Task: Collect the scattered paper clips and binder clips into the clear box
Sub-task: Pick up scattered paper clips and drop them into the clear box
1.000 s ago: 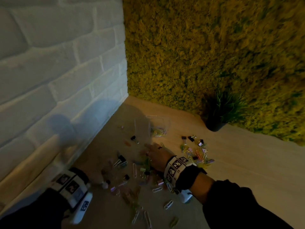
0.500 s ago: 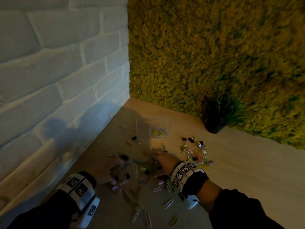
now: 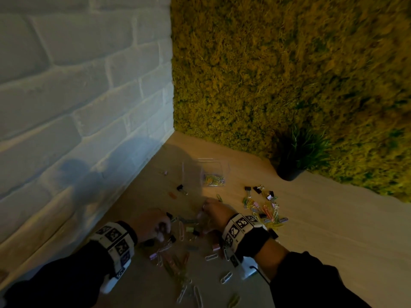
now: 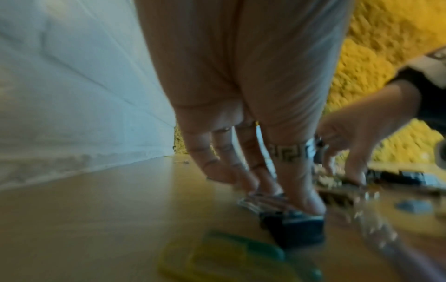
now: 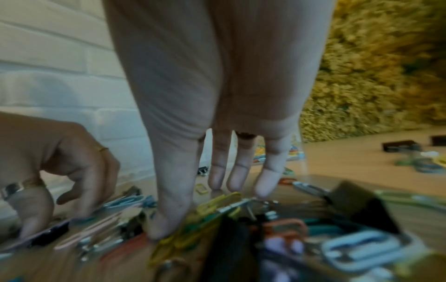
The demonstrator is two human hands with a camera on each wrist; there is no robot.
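Note:
The clear box [image 3: 214, 172] stands near the back corner with coloured paper clips in its bottom. Paper clips and black binder clips [image 3: 184, 232] lie scattered on the wooden table in front of it. My left hand [image 3: 164, 224] reaches down onto them, and in the left wrist view its fingertips [image 4: 311, 204] touch the wire handles of a black binder clip [image 4: 296, 230]. My right hand [image 3: 203, 213] is beside it, fingers straight down. In the right wrist view its thumb [image 5: 166, 219] presses on yellow paper clips [image 5: 205, 208]. Neither hand visibly holds anything.
A second heap of coloured clips and binder clips [image 3: 266, 208] lies right of my right hand. A dark pot with a grass plant [image 3: 291, 171] stands against the moss wall. A white brick wall [image 3: 77, 134] closes the left side. More clips [image 3: 193, 292] lie near the front edge.
My left hand has come forward from the near left edge into the scattered clips. My right hand has stayed over the same patch, close to the left.

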